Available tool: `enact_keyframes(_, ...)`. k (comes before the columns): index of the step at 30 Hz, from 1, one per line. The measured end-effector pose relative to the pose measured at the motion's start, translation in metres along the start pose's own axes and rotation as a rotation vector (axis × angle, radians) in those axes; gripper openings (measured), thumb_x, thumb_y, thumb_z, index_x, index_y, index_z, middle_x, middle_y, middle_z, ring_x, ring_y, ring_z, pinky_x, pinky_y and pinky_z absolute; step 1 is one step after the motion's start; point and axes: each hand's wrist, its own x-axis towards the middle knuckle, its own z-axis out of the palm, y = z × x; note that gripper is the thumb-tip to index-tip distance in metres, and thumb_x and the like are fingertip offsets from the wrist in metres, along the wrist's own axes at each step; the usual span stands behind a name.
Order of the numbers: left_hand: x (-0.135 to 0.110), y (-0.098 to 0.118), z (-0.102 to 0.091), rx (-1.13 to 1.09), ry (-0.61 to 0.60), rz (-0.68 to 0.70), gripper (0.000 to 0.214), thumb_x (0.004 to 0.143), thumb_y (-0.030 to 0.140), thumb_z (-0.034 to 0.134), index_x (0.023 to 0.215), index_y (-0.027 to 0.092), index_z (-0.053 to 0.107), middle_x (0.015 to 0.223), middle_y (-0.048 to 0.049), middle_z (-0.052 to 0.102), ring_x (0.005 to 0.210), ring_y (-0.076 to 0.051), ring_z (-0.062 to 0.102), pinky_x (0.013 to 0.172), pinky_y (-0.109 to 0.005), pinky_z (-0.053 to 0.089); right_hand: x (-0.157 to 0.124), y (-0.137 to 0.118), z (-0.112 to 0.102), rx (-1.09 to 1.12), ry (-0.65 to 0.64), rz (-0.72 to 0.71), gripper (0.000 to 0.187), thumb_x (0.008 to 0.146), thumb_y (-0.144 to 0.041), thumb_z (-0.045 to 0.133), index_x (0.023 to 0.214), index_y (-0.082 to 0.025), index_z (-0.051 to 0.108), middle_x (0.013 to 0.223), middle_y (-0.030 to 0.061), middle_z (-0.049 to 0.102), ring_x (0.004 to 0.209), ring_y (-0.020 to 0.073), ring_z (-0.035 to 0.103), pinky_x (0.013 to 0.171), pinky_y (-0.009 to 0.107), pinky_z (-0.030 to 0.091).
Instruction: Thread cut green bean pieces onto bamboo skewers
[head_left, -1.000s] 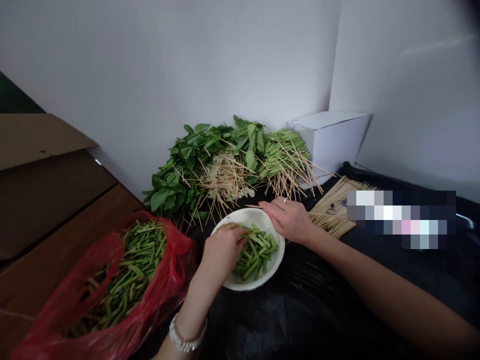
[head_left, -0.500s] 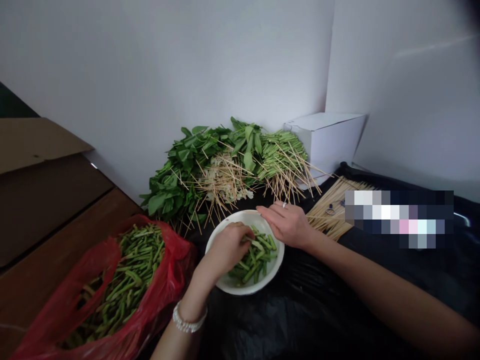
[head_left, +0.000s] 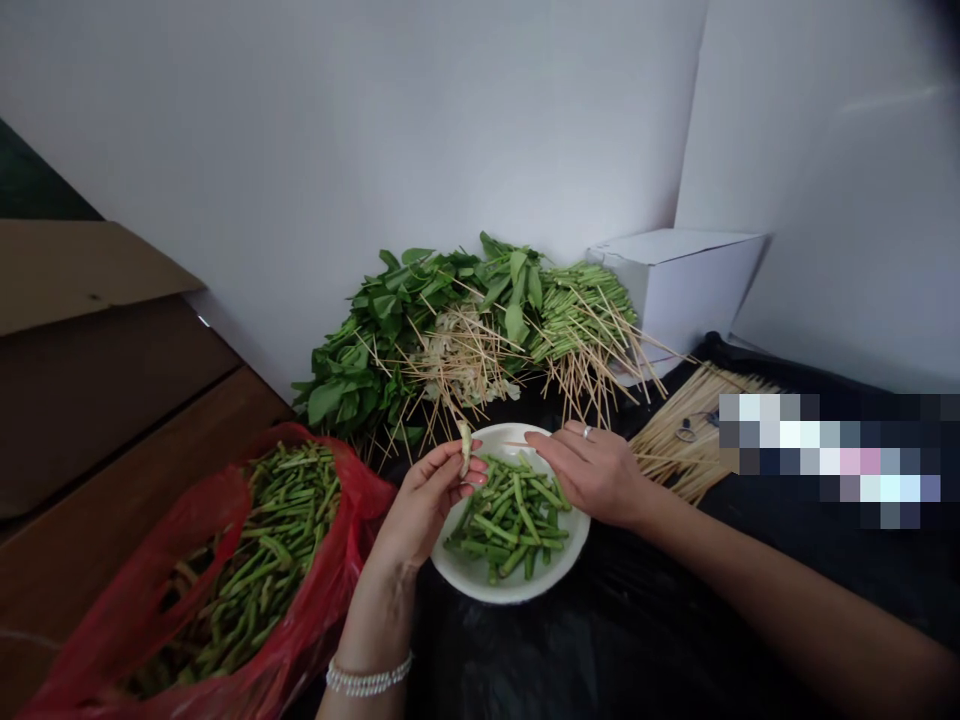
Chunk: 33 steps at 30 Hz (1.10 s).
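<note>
A white bowl (head_left: pixel 465 575) of cut green bean pieces (head_left: pixel 514 515) sits on the black sheet in front of me. My left hand (head_left: pixel 427 495) is at the bowl's left rim, fingers pinched on one pale green bean piece (head_left: pixel 465 447) held upright. My right hand (head_left: pixel 592 470) rests over the bowl's far right rim, holding a thin bamboo skewer (head_left: pixel 517 443) that points left. A ring is on one of its fingers.
A red plastic bag (head_left: pixel 150 600) full of green bean pieces lies at the left. Skewered leafy greens (head_left: pixel 390 330) and skewered beans (head_left: pixel 585 310) are piled against the wall. Loose bamboo skewers (head_left: pixel 682 430) lie at right, a white box (head_left: pixel 675 280) behind, cardboard (head_left: pixel 82 270) at left.
My left hand has come up out of the bowl with one bean piece pinched in its fingers. My right hand stays at the bowl's rim.
</note>
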Motion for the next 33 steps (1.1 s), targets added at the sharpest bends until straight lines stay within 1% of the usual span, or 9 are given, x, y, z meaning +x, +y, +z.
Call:
enact_keyframes(3, -0.003, 0.0, 0.002, -0.018, -0.014, -0.005, 0.019, 0.08, 0.025, 0.067, 0.097, 0.015, 0.069, 0.085, -0.0053, 0.071, 0.075, -0.011, 0.064, 0.069, -0.019, 0.049, -0.001, -0.002, 0.0, -0.007, -0.015, -0.042, 0.027, 0.09, -0.012, 0.047, 0.111, -0.011, 0.063, 0.07, 0.0028, 0.06, 0.068, 0.0146, 0.052, 0.059, 0.027, 0.039)
enact_keyframes(9, -0.004, -0.002, 0.01, -0.006, -0.018, 0.008, 0.02, 0.077, 0.026, 0.072, 0.093, 0.015, 0.068, 0.086, -0.0059, 0.072, 0.077, -0.011, 0.065, 0.071, -0.02, 0.05, -0.004, -0.002, 0.0, -0.023, -0.051, -0.078, 0.03, 0.091, -0.014, 0.048, 0.118, -0.014, 0.062, 0.069, 0.0004, 0.058, 0.063, 0.0122, 0.05, 0.056, 0.027, 0.036)
enact_keyframes(15, -0.002, -0.007, 0.009, 0.022, 0.047, 0.069, 0.019, 0.072, 0.026, 0.076, 0.087, 0.017, 0.067, 0.079, -0.0024, 0.072, 0.069, -0.009, 0.063, 0.064, -0.017, 0.048, -0.007, -0.003, 0.002, 0.027, -0.024, -0.058, 0.032, 0.09, -0.014, 0.052, 0.12, -0.014, 0.06, 0.071, 0.0003, 0.059, 0.062, 0.0119, 0.049, 0.056, 0.027, 0.036)
enact_keyframes(18, 0.0, -0.011, 0.008, 0.049, 0.073, 0.096, 0.021, 0.07, 0.024, 0.078, 0.088, 0.018, 0.069, 0.077, -0.0007, 0.071, 0.066, -0.008, 0.061, 0.063, -0.017, 0.047, -0.007, -0.003, 0.002, 0.019, -0.031, -0.051, 0.033, 0.089, -0.013, 0.051, 0.121, -0.015, 0.059, 0.072, 0.0004, 0.06, 0.063, 0.0121, 0.049, 0.057, 0.027, 0.036)
enact_keyframes(21, 0.001, -0.013, 0.009, 0.077, 0.099, 0.122, 0.026, 0.068, 0.023, 0.079, 0.092, 0.018, 0.071, 0.079, -0.0013, 0.072, 0.067, -0.008, 0.062, 0.064, -0.018, 0.048, -0.008, -0.003, 0.002, -0.026, -0.06, -0.051, 0.031, 0.091, -0.014, 0.05, 0.12, -0.015, 0.06, 0.07, 0.0003, 0.059, 0.061, 0.012, 0.048, 0.056, 0.027, 0.034)
enact_keyframes(27, 0.003, -0.015, 0.009, 0.103, 0.147, 0.133, 0.027, 0.065, 0.026, 0.081, 0.09, 0.018, 0.075, 0.082, -0.0026, 0.074, 0.069, -0.01, 0.063, 0.066, -0.019, 0.05, -0.009, -0.004, 0.004, -0.087, -0.108, -0.048, 0.029, 0.091, -0.018, 0.05, 0.118, -0.017, 0.062, 0.07, 0.0002, 0.058, 0.06, 0.0124, 0.047, 0.056, 0.029, 0.033)
enact_keyframes(30, 0.005, -0.018, 0.007, 0.108, 0.191, 0.125, 0.028, 0.066, 0.028, 0.08, 0.091, 0.019, 0.076, 0.08, -0.0021, 0.074, 0.064, -0.009, 0.063, 0.063, -0.019, 0.05, -0.009, -0.005, 0.005, -0.104, -0.123, -0.039, 0.03, 0.091, -0.017, 0.05, 0.118, -0.018, 0.062, 0.07, 0.0001, 0.058, 0.06, 0.0123, 0.047, 0.057, 0.029, 0.033)
enact_keyframes(33, 0.006, -0.019, 0.006, 0.083, 0.23, 0.108, 0.027, 0.063, 0.027, 0.082, 0.087, 0.018, 0.076, 0.077, -0.0028, 0.075, 0.062, -0.009, 0.063, 0.062, -0.02, 0.051, -0.009, -0.007, 0.004, -0.107, -0.139, -0.036, 0.03, 0.089, -0.015, 0.05, 0.117, -0.018, 0.062, 0.07, -0.0003, 0.058, 0.06, 0.0122, 0.047, 0.057, 0.029, 0.033)
